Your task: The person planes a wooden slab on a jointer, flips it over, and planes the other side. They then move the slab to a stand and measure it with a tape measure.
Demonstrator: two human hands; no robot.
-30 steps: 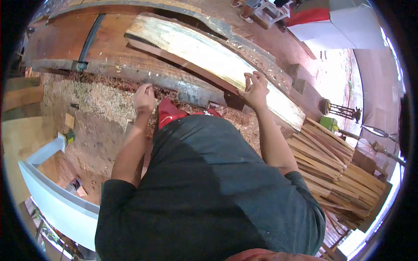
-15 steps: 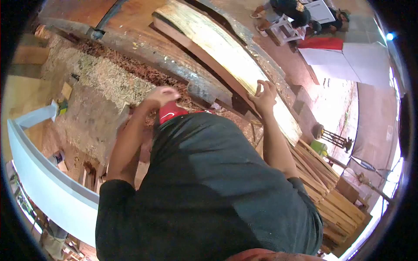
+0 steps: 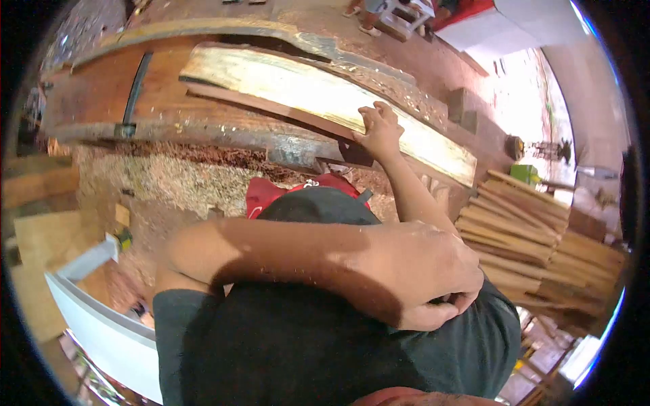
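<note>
A long pale plank (image 3: 291, 84) with a darker edge lies slantwise on the wooden workbench (image 3: 179, 74). My right hand (image 3: 381, 128) is at the plank's near edge, its fingers apart and bent over the pale face, not wrapped round it. Across my chest reaches my left forearm. My left hand (image 3: 426, 274) is close to the camera, in front of the right side of my dark shirt (image 3: 291, 345). Its fingers are curled inward, and what they hold, if anything, is hidden.
Stacked wood strips (image 3: 514, 230) lie at the right, near a green object (image 3: 523, 174). Wood shavings (image 3: 176, 176) cover the ground below the bench. A pale panel structure (image 3: 101, 331) stands at lower left. People are partly visible near a white stool (image 3: 399, 19) at the top.
My left hand has swung from beside the bench across my chest to the right. My right hand stays by the plank, while the view has turned and shifted.
</note>
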